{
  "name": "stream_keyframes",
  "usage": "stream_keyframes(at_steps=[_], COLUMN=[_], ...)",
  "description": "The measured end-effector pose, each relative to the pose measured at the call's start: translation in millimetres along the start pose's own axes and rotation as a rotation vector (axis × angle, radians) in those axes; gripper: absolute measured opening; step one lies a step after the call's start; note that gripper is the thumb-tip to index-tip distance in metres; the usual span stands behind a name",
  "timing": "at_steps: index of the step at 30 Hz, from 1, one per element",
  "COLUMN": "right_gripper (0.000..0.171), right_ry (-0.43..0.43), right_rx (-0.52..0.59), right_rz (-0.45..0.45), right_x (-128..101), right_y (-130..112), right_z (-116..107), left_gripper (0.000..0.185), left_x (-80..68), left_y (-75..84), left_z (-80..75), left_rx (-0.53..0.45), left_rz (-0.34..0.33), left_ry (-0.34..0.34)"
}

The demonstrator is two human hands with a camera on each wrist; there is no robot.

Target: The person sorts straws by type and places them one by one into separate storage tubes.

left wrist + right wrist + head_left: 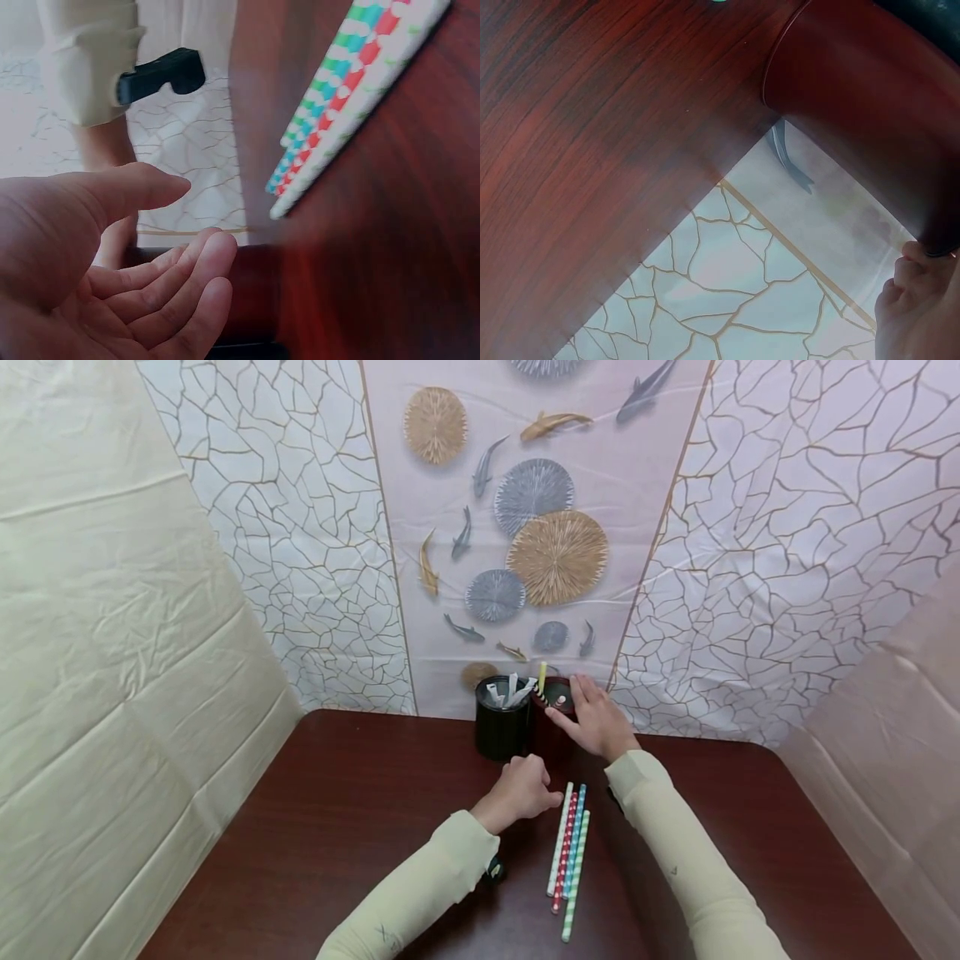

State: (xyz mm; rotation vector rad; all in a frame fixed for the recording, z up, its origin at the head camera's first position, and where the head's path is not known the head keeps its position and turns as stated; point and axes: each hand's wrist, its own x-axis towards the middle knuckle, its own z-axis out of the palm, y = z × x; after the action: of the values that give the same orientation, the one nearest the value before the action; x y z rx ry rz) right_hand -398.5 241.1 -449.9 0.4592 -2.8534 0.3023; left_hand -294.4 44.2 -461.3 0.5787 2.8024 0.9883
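My right hand (597, 720) holds the dark red cup (862, 90) at its rim, thumb on the near side and fingers along the right. Inside that cup stand a yellow straw (542, 677), a black-striped straw (539, 696) and a red-and-white one. Lower on the table, my left hand (522, 789) hovers with fingers loosely bent and nothing between them. Just right of it lie several patterned paper straws: white with green marks (559, 843), red with white marks (564, 856), blue with white dots (576, 839) and green-striped (576, 877).
Touching the red cup on its left is a black cup (501, 732) with white paper-wrapped sticks (517, 693) in it. Both stand near the back edge of the dark wood table (337, 843). Patterned cloth (487, 652) hangs right behind, and pale fabric walls rise on both sides.
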Motion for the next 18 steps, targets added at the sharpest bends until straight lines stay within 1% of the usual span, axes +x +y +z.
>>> stream_keyframes(at_steps=[3, 5, 6, 9, 10, 12, 13, 15, 16, 17, 18], right_gripper=[0.097, 0.097, 0.097, 0.097, 0.097, 0.097, 0.097, 0.097, 0.097, 0.096, 0.096], right_ry=[0.002, 0.004, 0.004, 0.003, 0.002, 0.001, 0.000, 0.001, 0.001, 0.003, 0.005], right_rx=[0.006, 0.010, 0.012, 0.016, 0.015, 0.016, 0.018, 0.019, 0.020, 0.019, 0.017], right_rz=[-0.001, -0.002, -0.003, -0.004, -0.004, -0.004, -0.003, -0.002, -0.002, -0.003, -0.004], right_x=[0.0, 0.0, 0.0, -0.3, -0.4, -0.7, -0.9, -1.2, -1.3, -1.3, -1.2], right_y=[-0.3, -0.6, -0.8, -1.4, -1.5, -1.7, -1.7, -1.5, -1.3, -0.9, -0.4], right_z=[-0.2, -0.4, -0.5, -1.0, -1.0, -1.2, -1.2, -1.1, -0.9, -0.4, 0.2], left_gripper=[0.038, 0.035, 0.037, 0.036, 0.037, 0.038, 0.037, 0.041, 0.040, 0.041, 0.040], left_x=[-0.6, -0.5, 4.3, 7.0, 12.4, 18.8, 18.0, 23.3, 22.9, 17.9, 15.6], left_y=[-5.5, -8.7, -18.2, -24.7, -32.1, -41.3, -38.4, -45.9, -45.6, -40.0, -37.2], left_z=[8.8, 14.3, 25.5, 35.7, 45.9, 58.2, 56.6, 68.2, 69.6, 64.4, 63.5], left_rx=[-0.004, -0.013, 0.002, -0.011, 0.007, 0.011, -0.012, -0.017, -0.022, -0.045, -0.054], left_rz=[0.002, 0.000, 0.017, 0.021, 0.033, 0.033, 0.011, -0.007, -0.013, -0.027, -0.034], left_ry=[0.010, 0.006, 0.026, 0.017, 0.033, 0.032, 0.005, -0.003, -0.004, -0.020, -0.019])
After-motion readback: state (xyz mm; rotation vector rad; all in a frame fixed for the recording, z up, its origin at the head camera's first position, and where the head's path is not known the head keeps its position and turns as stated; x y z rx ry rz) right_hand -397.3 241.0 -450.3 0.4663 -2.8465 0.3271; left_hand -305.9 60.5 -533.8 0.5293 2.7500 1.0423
